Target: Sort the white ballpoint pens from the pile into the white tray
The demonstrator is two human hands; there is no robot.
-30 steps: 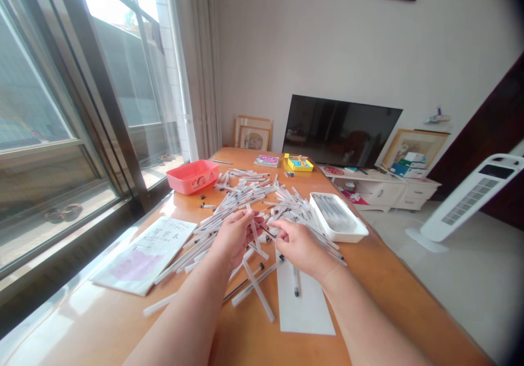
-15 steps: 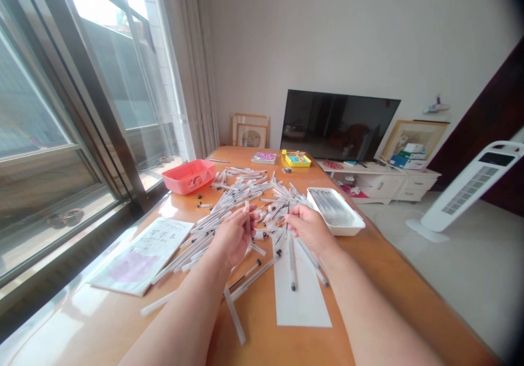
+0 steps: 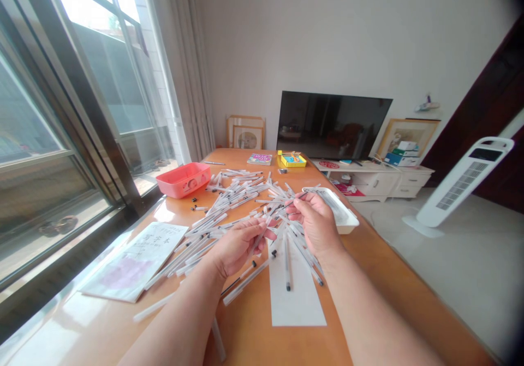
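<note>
Centrally, above the pile, a narrow, translucent whitish plastic pen barrel (image 3: 257, 240) slants up from the left hand (image 3: 241, 243), its upper end pointing away from the person and toward the right. It is straight and frosted-looking. A thin, dark, rod-like pen refill (image 3: 302, 195) runs from the right hand (image 3: 313, 218) down toward that upper end; whether its tip is inside the barrel is too small to tell.

The left hand grasps the barrel, thumb laid along the top and fingers curled beneath, the palm turned inward. The right hand is set a little higher and farther forward, pinching the refill between thumb and forefinger, with the other fingers folded in. Both bare forearms reach in from the lower edge and angle toward each other.

Beneath and beyond the hands, a loose heap of clear plastic pens with dark refills (image 3: 210, 221) spreads over the glossy orange-brown wooden table (image 3: 249, 333). One clear pen with a black end (image 3: 287, 267) lies lengthwise on a plain white rectangular sheet (image 3: 297, 311). Just beyond the right hand stands a white rectangular plastic tray (image 3: 349, 223), partly hidden by it.
</note>
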